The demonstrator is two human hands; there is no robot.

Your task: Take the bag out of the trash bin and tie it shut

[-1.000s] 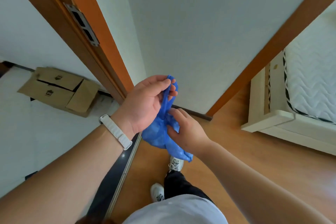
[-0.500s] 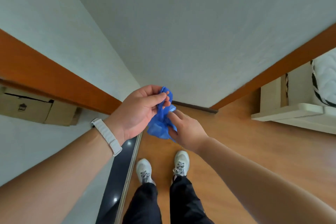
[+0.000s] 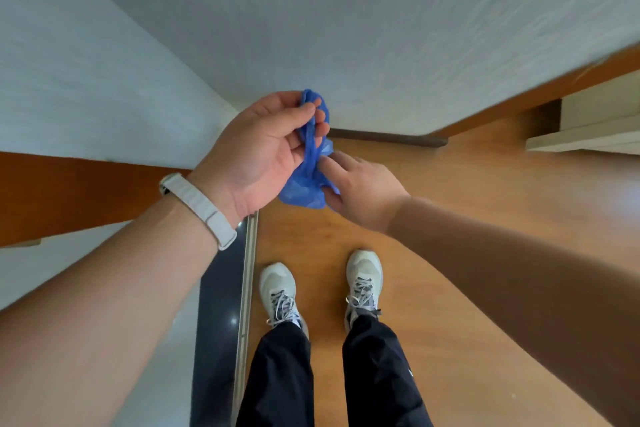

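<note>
Standing on the wooden floor [image 3: 450, 253], we hold the thin crumpled blue plastic bag [image 3: 304, 184] in the air between both hands, with no trash bin in sight. Our left hand [image 3: 256, 152] pinches the twisted neck up high; our right hand [image 3: 360, 191] grips the bunched body below. We judge the knot unfinished (the film looks slippery): a loosened pinch could let the twist unwind, and a hard pull could tear it.

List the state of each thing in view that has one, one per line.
blue bag: bunched small, held in the air by both hands.
left hand: shut, pinching the bag's upper strip.
right hand: gripping the bag's lower bunch.
shoes: laced, flat on the floor.
</note>
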